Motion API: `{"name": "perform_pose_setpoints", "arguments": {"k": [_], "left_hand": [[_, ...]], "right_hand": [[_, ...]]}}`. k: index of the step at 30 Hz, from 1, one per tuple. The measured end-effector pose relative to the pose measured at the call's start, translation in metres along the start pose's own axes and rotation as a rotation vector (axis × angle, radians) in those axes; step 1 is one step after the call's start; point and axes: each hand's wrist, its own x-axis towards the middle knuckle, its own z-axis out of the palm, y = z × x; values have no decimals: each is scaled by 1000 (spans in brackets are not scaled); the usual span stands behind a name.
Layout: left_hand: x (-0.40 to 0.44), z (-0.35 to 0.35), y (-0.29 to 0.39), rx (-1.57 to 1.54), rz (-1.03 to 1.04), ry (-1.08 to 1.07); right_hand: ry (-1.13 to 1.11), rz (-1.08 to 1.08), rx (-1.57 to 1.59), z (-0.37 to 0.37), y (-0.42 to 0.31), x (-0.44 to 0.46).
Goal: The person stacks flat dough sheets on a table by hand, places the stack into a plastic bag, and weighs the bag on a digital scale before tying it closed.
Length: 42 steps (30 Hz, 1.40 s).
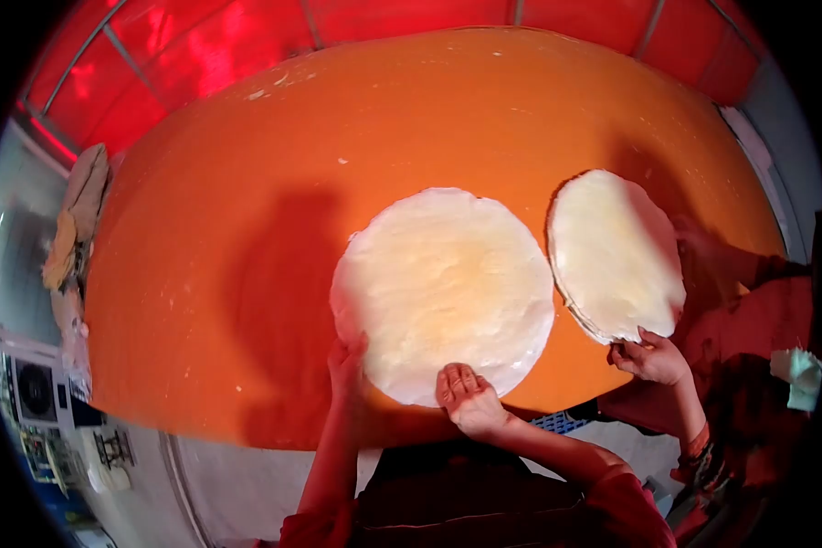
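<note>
A large, pale, round sheet of dough [447, 292] lies on the orange table in front of me. My left hand [345, 363] is at its lower left rim, gripping the edge, with part of the fingers in shade or tucked out of sight. At the near rim, my right hand [470, 400] has its fingers curled together over the top of the edge. To the right is a second pale stack of dough rounds [612, 256], with layers showing along its left edge. A co-worker's hand [653, 356] holds that stack's near rim, and their other hand [691, 236] is at its far right side.
The wide orange table [484, 110] has bits of flour or dough on it. Red sheeting [411, 20] on a frame stands behind. Brown sacks [84, 201] lean at the left edge. The co-worker [749, 338] stands close on my right. A blue crate [560, 422] shows below.
</note>
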Motion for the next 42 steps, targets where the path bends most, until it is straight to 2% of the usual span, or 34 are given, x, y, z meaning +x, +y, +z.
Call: {"name": "perform_pose_setpoints", "arguments": {"k": [2,3,4,5,6,7,8,9,10,13,14,16,18,21,23,25,27,30,33,36,37,40,41,42], "left_hand": [[1,9,1,75,125,50],[0,15,4,113,187,75],[4,23,11,106,218,121],[10,34,19,96,253,169],[14,40,23,84,288,224],[23,31,19,234,285,245],[36,12,10,384,286,269],[41,10,13,533,289,296],[43,8,15,525,217,254],[39,-6,20,579,46,155],[36,-27,11,644,18,131],[13,-22,24,416,-91,102],[-39,35,70,-172,-228,83],[-21,24,70,-80,-348,-43],[-6,-31,42,230,-247,-163],[-6,-42,40,370,-219,-173],[-2,-25,33,330,-257,-94],[-13,-11,28,320,-132,-9],[-16,-9,28,303,-9,57],[-15,-50,22,501,148,-11],[-24,-60,30,486,162,-26],[-52,-98,56,614,527,112],[-77,-98,97,581,538,180],[-88,-128,112,648,486,168]], "right_hand": [[-63,76,173,-17,6,1],[0,202,377,-44,18,2],[166,253,272,-69,29,1],[309,553,491,-70,40,-4],[545,819,734,-72,52,-10],[502,981,609,-30,87,-46],[328,1100,596,-29,103,-57],[519,1185,953,-23,110,-54],[710,1236,1320,-19,115,-51],[514,1515,1476,-29,129,-40],[503,1435,1528,-26,130,-39],[464,1276,1625,-10,130,-41],[503,1270,1531,9,128,-50],[597,1224,1532,21,128,-50],[611,1191,1611,26,134,-52],[651,1151,1641,25,137,-53],[657,1125,1646,22,137,-57],[605,1153,1742,4,132,-60],[625,1163,1643,7,118,-69],[664,1194,1538,6,86,-63],[620,1232,1493,7,72,-62],[549,1219,1450,24,24,-38],[538,1198,1453,30,-1,-22],[512,1152,1470,36,-26,-1]]}}
